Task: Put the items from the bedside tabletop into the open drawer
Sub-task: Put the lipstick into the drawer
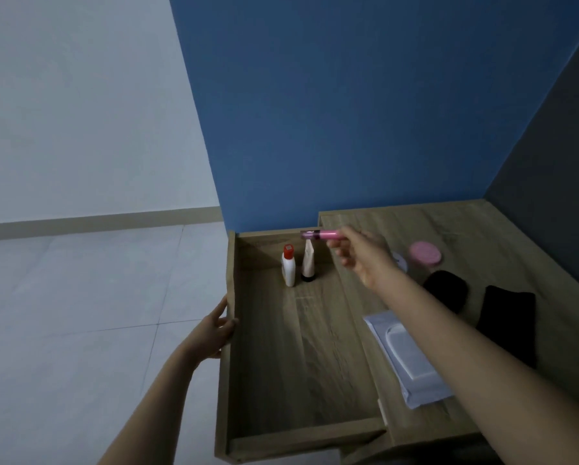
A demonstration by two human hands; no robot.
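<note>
The wooden drawer (281,380) stands pulled out to the left of the bedside tabletop (466,226). My left hand (214,330) grips the drawer's front panel at its left edge. My right hand (362,255) holds a pink tube (320,235) level above the drawer's far end. Inside the drawer, at its far end, a white bottle with an orange cap (288,265) and a beige tube on a black cap (308,261) stand upright side by side.
On the tabletop lie a pink round container (425,253), a white round item (401,260) partly behind my hand, two black cloth items (447,292) (509,317) and a pale wipes packet (405,357). Blue walls (348,112) close the back and right. Tiled floor (80,313) lies left.
</note>
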